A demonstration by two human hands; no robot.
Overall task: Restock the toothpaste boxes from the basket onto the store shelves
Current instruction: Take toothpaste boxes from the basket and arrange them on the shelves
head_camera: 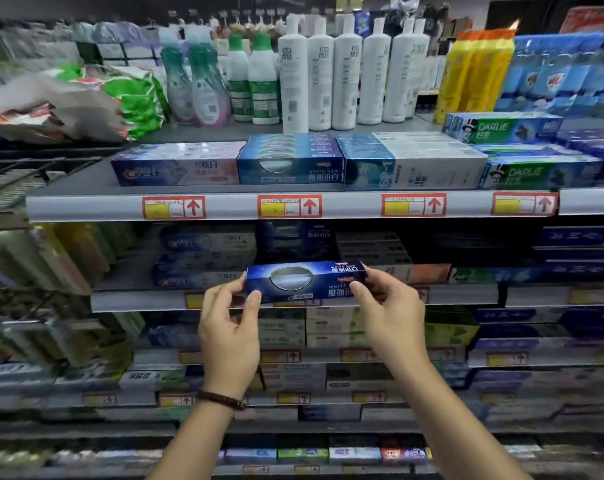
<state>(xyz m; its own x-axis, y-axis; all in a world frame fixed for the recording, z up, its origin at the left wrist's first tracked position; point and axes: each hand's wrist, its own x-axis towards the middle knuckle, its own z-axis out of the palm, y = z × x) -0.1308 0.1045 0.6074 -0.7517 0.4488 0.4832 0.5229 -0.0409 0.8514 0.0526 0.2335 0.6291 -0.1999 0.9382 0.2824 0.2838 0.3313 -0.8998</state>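
The left hand (229,327) and right hand (387,313) pinch the ends of a dark blue cardboard toothpaste box (304,280), level before the grey metal shelf lip (466,295), where so light a fingertip hold might let it slip or knock neighbours askew.

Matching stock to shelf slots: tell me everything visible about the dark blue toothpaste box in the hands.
The dark blue toothpaste box is long, rectangular, seemingly glossy cardboard, with a silver oval on front and white lettering toward its right. It is held roughly level before a lower shelf; left hand pinches its left end, right hand its right.
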